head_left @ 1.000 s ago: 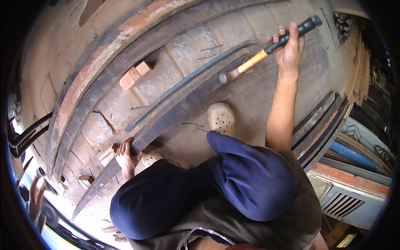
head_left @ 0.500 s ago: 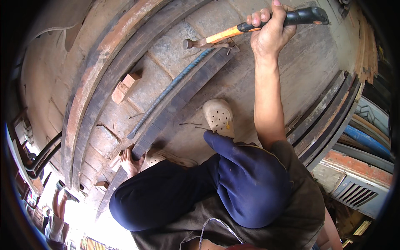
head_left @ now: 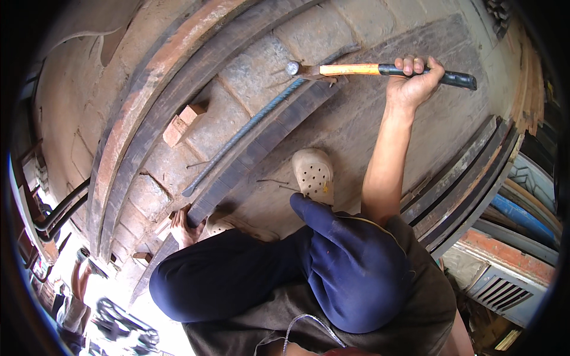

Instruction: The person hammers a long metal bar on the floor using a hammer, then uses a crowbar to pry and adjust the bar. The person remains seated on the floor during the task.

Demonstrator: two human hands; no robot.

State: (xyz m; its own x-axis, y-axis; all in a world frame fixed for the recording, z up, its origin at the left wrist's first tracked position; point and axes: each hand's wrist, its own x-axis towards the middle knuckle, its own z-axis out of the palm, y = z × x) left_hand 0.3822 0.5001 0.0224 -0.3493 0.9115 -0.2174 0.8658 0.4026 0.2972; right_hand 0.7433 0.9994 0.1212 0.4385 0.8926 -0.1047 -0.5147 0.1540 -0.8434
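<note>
My right hand (head_left: 412,83) is closed round the black grip of a hammer (head_left: 350,70) with an orange shaft. The hammer's head hangs at the far end of a dark, slightly curved wooden beam (head_left: 252,155), close to a bluish ribbed steel bar (head_left: 243,132) that lies along it. Whether the head touches either one I cannot tell. At the near end, my left hand (head_left: 185,230) grips the beam beside my shoe, with its fingers over the edge and part of it behind my knee. Two loose nails (head_left: 279,183) lie on the floor by my other shoe (head_left: 313,172).
Long curved beams (head_left: 127,118) lie to the left, with a brick-like block (head_left: 181,126) beside them. More curved strips (head_left: 469,172) are stacked at the right, near a vented metal cabinet (head_left: 502,288). At the lower left are a bicycle (head_left: 122,326) and another person (head_left: 74,308).
My right hand has swung the hammer to the right and slightly nearer, and its shaft now lies more level. My left hand keeps its place on the beam. A bicycle has come into view.
</note>
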